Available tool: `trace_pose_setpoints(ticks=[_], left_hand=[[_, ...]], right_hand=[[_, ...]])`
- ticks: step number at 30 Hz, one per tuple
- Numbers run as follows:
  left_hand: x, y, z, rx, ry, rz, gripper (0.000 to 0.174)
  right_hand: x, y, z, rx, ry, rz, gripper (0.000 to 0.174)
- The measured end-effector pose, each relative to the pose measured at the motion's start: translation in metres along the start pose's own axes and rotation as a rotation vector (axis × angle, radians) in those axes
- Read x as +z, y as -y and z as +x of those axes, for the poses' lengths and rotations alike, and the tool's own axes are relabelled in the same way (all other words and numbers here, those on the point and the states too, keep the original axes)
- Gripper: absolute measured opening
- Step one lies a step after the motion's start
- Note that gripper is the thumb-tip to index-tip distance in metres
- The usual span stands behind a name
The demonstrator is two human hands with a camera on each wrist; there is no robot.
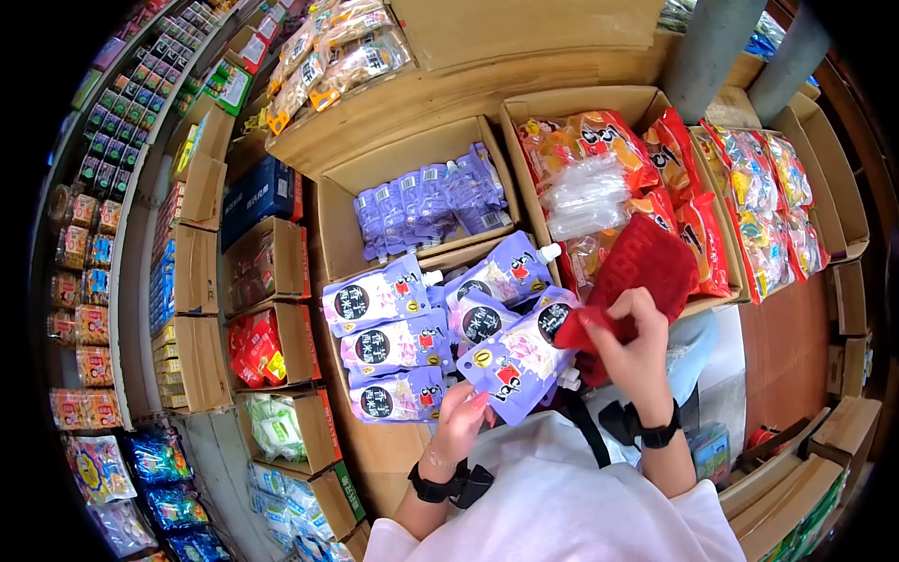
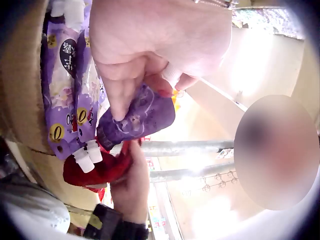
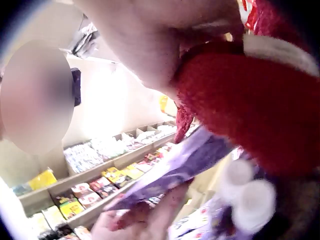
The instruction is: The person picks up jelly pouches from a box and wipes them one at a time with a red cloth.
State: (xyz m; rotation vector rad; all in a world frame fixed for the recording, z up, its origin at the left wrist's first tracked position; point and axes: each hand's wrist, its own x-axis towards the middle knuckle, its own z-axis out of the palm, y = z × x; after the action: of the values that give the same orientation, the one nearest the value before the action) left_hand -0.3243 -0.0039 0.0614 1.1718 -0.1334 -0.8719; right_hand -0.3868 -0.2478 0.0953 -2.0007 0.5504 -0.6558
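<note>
A purple and white spout pouch (image 1: 513, 367) is held in my left hand (image 1: 453, 423), tilted in front of my chest. The left wrist view shows the thumb and fingers pinching that pouch (image 2: 140, 116). My right hand (image 1: 639, 345) grips a dark red cloth (image 1: 648, 267), with a fold of it at the pouch's upper end. In the right wrist view the cloth (image 3: 250, 107) hangs from the fingers and hides part of the pouch (image 3: 182, 162). Several similar pouches (image 1: 393, 342) lie in a stack just ahead of my left hand.
Beyond the stack stands a cardboard box (image 1: 342, 220) of smaller purple pouches. To its right, another box (image 1: 518, 140) holds red snack bags and clear plastic packaging (image 1: 590, 192). A further box of colourful bags (image 1: 758, 178) stands at right. Shelves with packaged goods (image 1: 98, 323) line the left.
</note>
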Motion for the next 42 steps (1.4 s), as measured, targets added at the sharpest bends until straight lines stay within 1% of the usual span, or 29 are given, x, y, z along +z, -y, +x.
trace_pose_setpoints(ticks=[2, 3, 4, 6, 8, 9, 10, 12, 13, 14, 15, 16, 17, 18, 20, 21, 23, 25, 26, 27, 30, 32, 33, 35, 36, 38, 40, 41, 42], left_hand=[[-0.003, 0.005, 0.002, 0.014, 0.016, -0.025, 0.032], [-0.002, 0.005, 0.003, 0.009, 0.016, -0.064, 0.032], [-0.001, 0.005, 0.003, 0.005, 0.015, -0.101, 0.032], [-0.002, 0.005, 0.003, 0.006, 0.021, -0.149, 0.033], [-0.005, 0.006, 0.003, 0.024, 0.032, -0.174, 0.033], [-0.005, 0.005, 0.001, 0.032, 0.033, -0.155, 0.033], [-0.006, 0.003, 0.001, 0.04, 0.037, -0.136, 0.032], [-0.008, 0.003, 0.001, 0.044, 0.049, -0.13, 0.031], [-0.009, 0.005, 0.0, 0.042, 0.054, -0.142, 0.031], [-0.01, 0.006, 0.001, 0.04, 0.06, -0.153, 0.031], [-0.003, 0.003, 0.002, 0.028, 0.004, -0.129, 0.029], [0.01, -0.003, 0.004, 0.015, -0.051, -0.104, 0.03], [0.018, -0.006, 0.005, -0.001, -0.104, -0.079, 0.034], [0.017, -0.005, 0.004, -0.001, -0.081, -0.086, 0.034], [0.01, -0.001, 0.004, 0.003, -0.035, -0.096, 0.032], [0.013, -0.006, 0.002, -0.013, -0.038, -0.073, 0.032], [0.021, -0.019, -0.002, -0.043, -0.05, -0.03, 0.031], [0.006, -0.014, -0.009, 0.017, 0.027, -0.049, 0.033], [-0.002, -0.014, -0.012, 0.046, 0.07, -0.058, 0.038], [-0.006, -0.017, -0.015, 0.08, 0.102, -0.062, 0.034], [-0.016, -0.033, -0.028, 0.197, 0.005, 0.074, 0.027], [-0.016, -0.067, -0.031, 0.37, -0.047, 0.37, 0.021], [-0.013, -0.09, -0.029, 0.481, -0.075, 0.564, 0.019], [-0.009, -0.128, -0.024, 0.635, -0.107, 0.861, 0.017], [-0.01, -0.144, -0.022, 0.643, -0.087, 0.943, 0.012], [-0.013, -0.163, -0.018, 0.65, -0.169, 1.073, 0.011], [-0.003, -0.187, -0.012, 0.575, -0.165, 1.212, 0.014], [-0.001, -0.196, -0.01, 0.551, -0.106, 1.34, 0.018], [0.004, -0.202, -0.007, 0.552, -0.085, 1.39, 0.018]], right_hand=[[0.002, 0.019, -0.008, -0.154, 0.085, 0.107, 0.027], [0.005, 0.027, -0.012, -0.189, 0.145, 0.13, 0.027], [0.008, 0.03, -0.014, -0.244, 0.22, 0.086, 0.027], [0.013, 0.024, -0.015, -0.272, 0.239, 0.028, 0.028], [0.013, 0.012, -0.01, -0.212, 0.147, 0.041, 0.027], [0.009, 0.007, -0.005, -0.164, 0.115, -0.014, 0.027], [0.008, 0.002, -0.002, -0.05, 0.07, 0.005, 0.027], [0.006, -0.012, 0.003, 0.015, -0.017, -0.007, 0.027], [0.004, -0.012, 0.003, 0.094, -0.033, 0.01, 0.029], [0.003, -0.008, 0.002, 0.012, 0.0, 0.025, 0.029], [0.002, -0.001, -0.001, -0.068, 0.033, 0.039, 0.029], [0.001, 0.007, -0.004, -0.146, 0.066, 0.053, 0.03], [0.002, 0.017, -0.008, -0.178, 0.118, 0.109, 0.031], [0.004, 0.02, -0.013, -0.259, 0.202, 0.111, 0.032], [0.01, 0.023, -0.018, -0.327, 0.28, 0.066, 0.032], [0.01, 0.021, -0.016, -0.326, 0.29, 0.074, 0.031], [0.008, 0.012, -0.012, -0.27, 0.234, 0.078, 0.03], [0.0, 0.004, -0.004, -0.207, 0.206, 0.078, 0.031], [0.0, 0.001, -0.002, -0.178, 0.147, 0.087, 0.031], [-0.001, -0.003, 0.0, -0.145, 0.11, 0.061, 0.03], [-0.003, -0.016, 0.008, -0.1, 0.006, -0.032, 0.029], [-0.002, -0.029, 0.007, -0.018, -0.041, 0.063, 0.031], [-0.001, -0.035, 0.006, 0.01, -0.038, 0.117, 0.031], [0.002, -0.045, 0.003, 0.066, -0.034, 0.221, 0.031], [0.003, -0.047, 0.002, 0.07, -0.032, 0.227, 0.031], [0.005, -0.05, 0.002, 0.076, -0.029, 0.242, 0.031], [0.006, -0.05, 0.002, 0.066, -0.022, 0.249, 0.031], [0.006, -0.049, 0.003, 0.062, -0.02, 0.251, 0.031], [0.006, -0.05, 0.003, 0.054, -0.016, 0.248, 0.031]])
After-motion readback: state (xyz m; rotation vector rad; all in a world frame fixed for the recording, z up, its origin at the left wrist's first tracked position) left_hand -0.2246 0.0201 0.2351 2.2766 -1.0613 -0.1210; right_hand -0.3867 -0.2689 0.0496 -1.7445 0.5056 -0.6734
